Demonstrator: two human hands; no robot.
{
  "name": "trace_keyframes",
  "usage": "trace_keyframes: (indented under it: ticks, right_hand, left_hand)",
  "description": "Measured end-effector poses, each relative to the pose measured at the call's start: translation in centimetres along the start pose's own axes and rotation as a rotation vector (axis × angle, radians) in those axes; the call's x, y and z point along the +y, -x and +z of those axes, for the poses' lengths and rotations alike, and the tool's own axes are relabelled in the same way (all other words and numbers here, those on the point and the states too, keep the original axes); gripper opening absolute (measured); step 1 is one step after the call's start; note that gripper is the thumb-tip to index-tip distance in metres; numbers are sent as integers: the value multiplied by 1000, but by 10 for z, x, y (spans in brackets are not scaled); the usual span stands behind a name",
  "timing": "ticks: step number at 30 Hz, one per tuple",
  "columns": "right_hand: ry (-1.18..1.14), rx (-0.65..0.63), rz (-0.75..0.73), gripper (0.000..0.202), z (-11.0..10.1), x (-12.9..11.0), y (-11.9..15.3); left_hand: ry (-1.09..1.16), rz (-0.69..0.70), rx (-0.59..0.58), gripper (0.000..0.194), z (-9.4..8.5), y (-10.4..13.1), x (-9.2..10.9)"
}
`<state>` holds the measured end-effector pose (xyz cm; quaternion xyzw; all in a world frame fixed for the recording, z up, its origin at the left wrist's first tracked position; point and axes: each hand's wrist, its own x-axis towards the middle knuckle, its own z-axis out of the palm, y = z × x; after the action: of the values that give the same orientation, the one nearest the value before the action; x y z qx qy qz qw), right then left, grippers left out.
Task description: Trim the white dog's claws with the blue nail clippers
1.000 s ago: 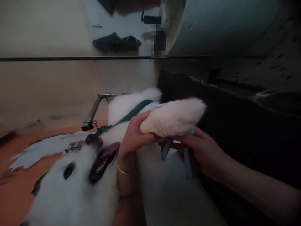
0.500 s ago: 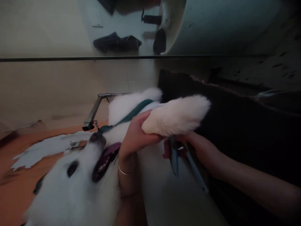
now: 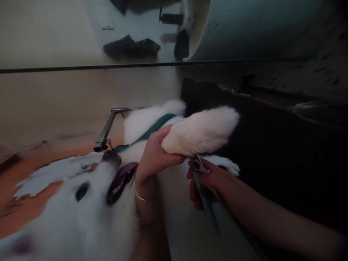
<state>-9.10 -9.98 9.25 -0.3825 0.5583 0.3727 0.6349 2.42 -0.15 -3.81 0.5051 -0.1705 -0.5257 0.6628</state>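
A white dog (image 3: 103, 217) with its mouth open fills the lower left of the view, turned sideways. My left hand (image 3: 157, 154), with a thin bangle on the wrist, is wrapped round the dog's raised foreleg (image 3: 201, 132) below its furry paw. My right hand (image 3: 208, 179) is closed on nail clippers (image 3: 202, 188) with a metal head and blue-grey handles. Their head touches or nearly touches the fur under the paw; the cutting edge is hidden. A second paw (image 3: 230, 165) shows behind my right wrist.
A green strap (image 3: 157, 127) crosses the dog near a metal grooming arm (image 3: 106, 128). Dark material (image 3: 272, 145) lies to the right. Beyond a dark edge are a pump bottle (image 3: 172, 19), a dark cloth (image 3: 132, 47) and a large pale tub (image 3: 244, 32).
The clippers' handles, spread apart before, are now closer together, and my right hand has turned so their head shows. The second paw has come into sight. The held foreleg barely moved.
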Motion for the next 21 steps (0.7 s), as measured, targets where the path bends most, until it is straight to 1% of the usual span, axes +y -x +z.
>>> trace_keyframes:
  ticks: [3,6,9,12,17,21]
  right_hand:
    - [86,19,-6,36,-1,2,3]
    - [180,66,-9,35,0,-3,8]
    - [225,69,-10,33,1,-8,10]
    - [249,60,-38,32,-1,-8,8]
    - [272,66,-40,32,-4,-3,3]
    - [239,79,-40,30,-1,-4,6]
  left_hand:
    - [-31,6,4,45,0,0,0]
    - [-24,30,-3,46,-1,-1,1]
    - [-19,33,-12,46,-2,-1,1]
    - [-24,44,-12,43,-2,0,1]
    - [32,47,-56,48,-3,3,-1]
    - [-17,20,-41,50,-3,3,0]
